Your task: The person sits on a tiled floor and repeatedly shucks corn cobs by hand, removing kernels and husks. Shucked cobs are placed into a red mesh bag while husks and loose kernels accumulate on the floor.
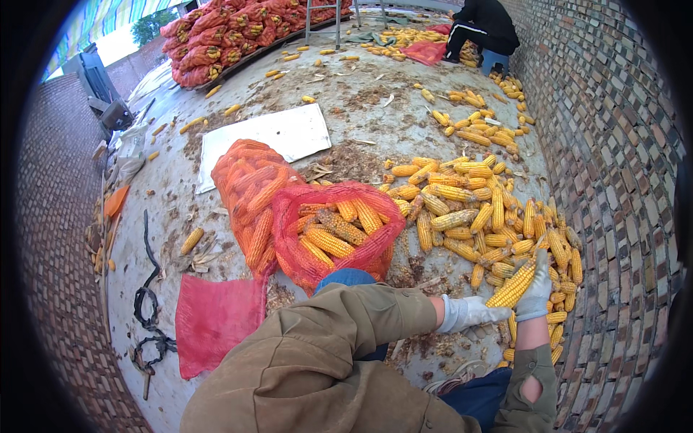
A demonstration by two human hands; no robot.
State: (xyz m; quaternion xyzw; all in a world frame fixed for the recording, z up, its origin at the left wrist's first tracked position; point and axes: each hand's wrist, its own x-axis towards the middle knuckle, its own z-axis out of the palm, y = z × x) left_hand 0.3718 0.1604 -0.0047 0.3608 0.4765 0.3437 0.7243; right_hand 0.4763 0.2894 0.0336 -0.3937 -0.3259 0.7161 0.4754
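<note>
A yellow ear of corn [513,286] slants between my two gloved hands, beside the brick wall. My right hand [537,289] grips it along its right side, thumb pointing up toward the far tip. At the near end, my left hand [472,314] holds the same ear, its fingers partly hidden underneath. Just past my hands spreads a heap of husked corn [471,211] on the floor. To the left, an open red mesh sack [338,230] with a rolled rim stands against my knee, full of ears. Behind it leans another filled mesh sack [252,184].
A flat red mesh bag [219,319], black cord [149,303] and a white sheet [281,132] lie on the concrete. Filled sacks are stacked [227,38] at the back beside a ladder [338,24]. Another person [482,30] sits far right. The brick wall [606,216] borders the right.
</note>
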